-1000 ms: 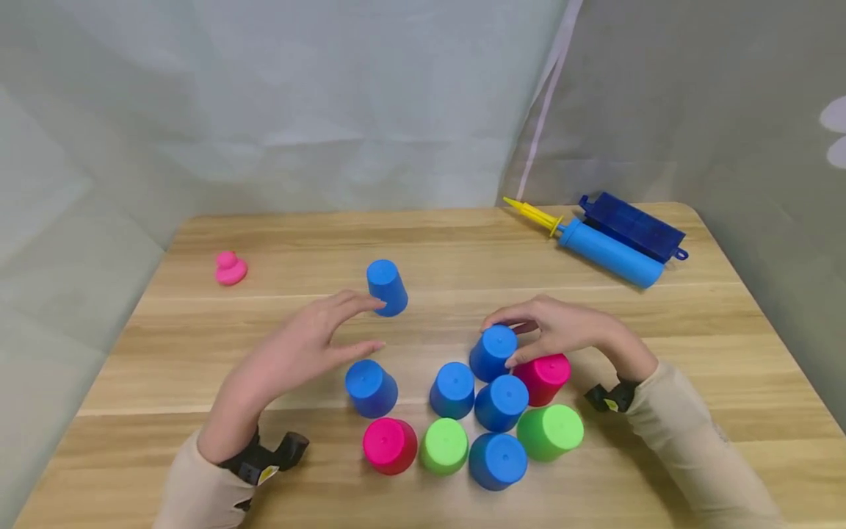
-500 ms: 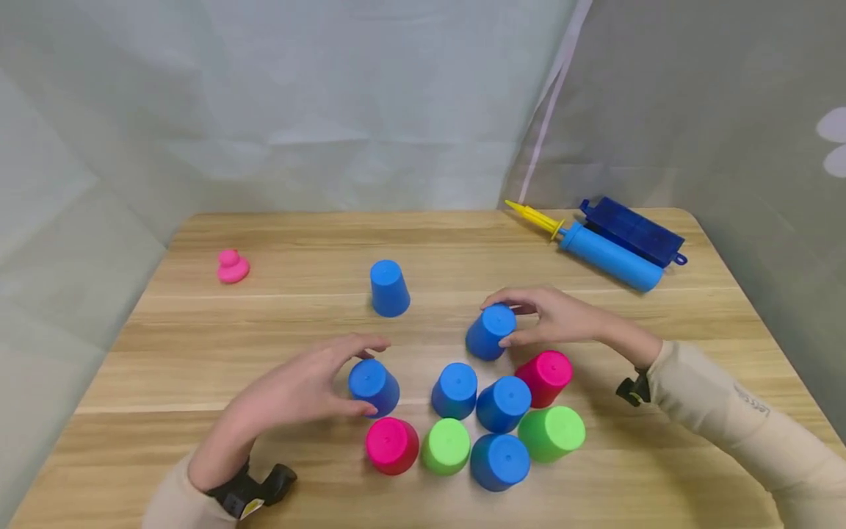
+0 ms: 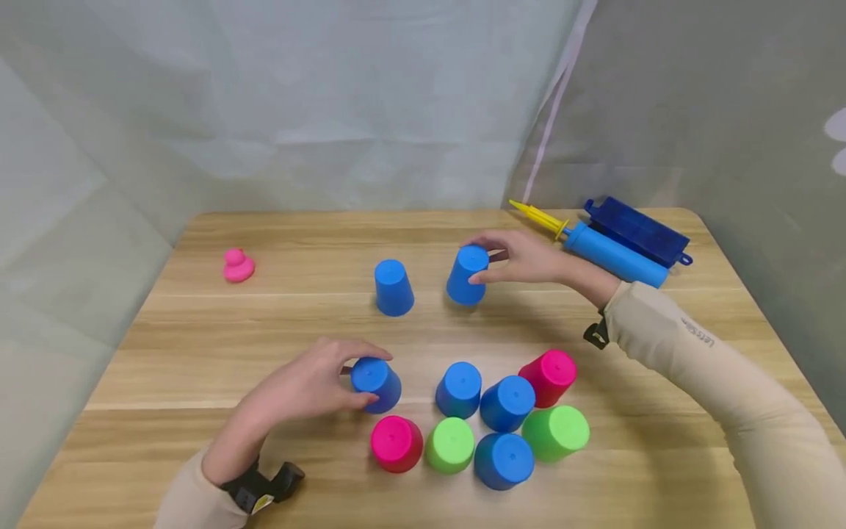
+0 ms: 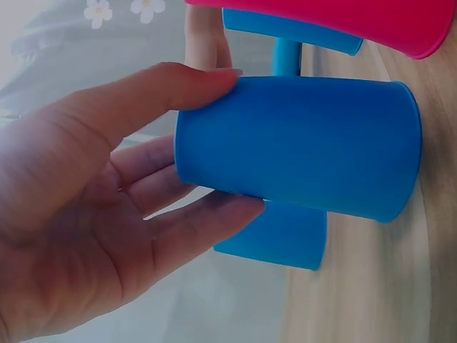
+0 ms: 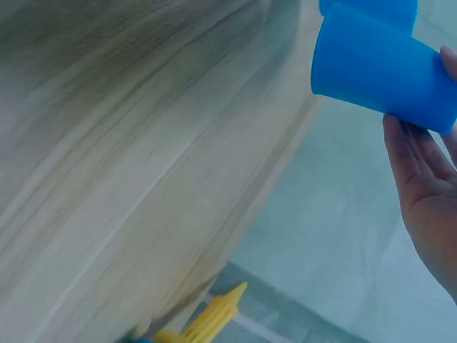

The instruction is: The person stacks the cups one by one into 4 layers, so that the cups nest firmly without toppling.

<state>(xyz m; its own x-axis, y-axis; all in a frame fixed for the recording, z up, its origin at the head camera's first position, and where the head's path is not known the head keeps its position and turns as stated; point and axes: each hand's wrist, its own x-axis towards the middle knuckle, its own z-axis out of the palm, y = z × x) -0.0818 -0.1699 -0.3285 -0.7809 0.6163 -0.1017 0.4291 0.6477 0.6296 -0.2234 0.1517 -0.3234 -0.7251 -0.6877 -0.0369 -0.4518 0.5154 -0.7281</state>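
Two thumb-and-finger grips — right hand (image 3: pixel 518 258): tapered blue plastic cup (image 3: pixel 465 279), nearer far edge of wood-grain table (image 3: pixel 304 257); left hand (image 3: pixel 309 389): matching cup (image 3: pixel 377 382).

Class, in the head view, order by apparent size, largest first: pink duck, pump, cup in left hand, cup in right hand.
1. Pump
2. Cup in left hand and cup in right hand: too alike to rank
3. Pink duck

L hand (image 3: pixel 317 383) grips plain blue cup (image 3: pixel 375 385), upside-dn. R hand (image 3: pixel 523 258) holds 2nd blue cup (image 3: pixel 464 281), also inverted, farther bk & R.
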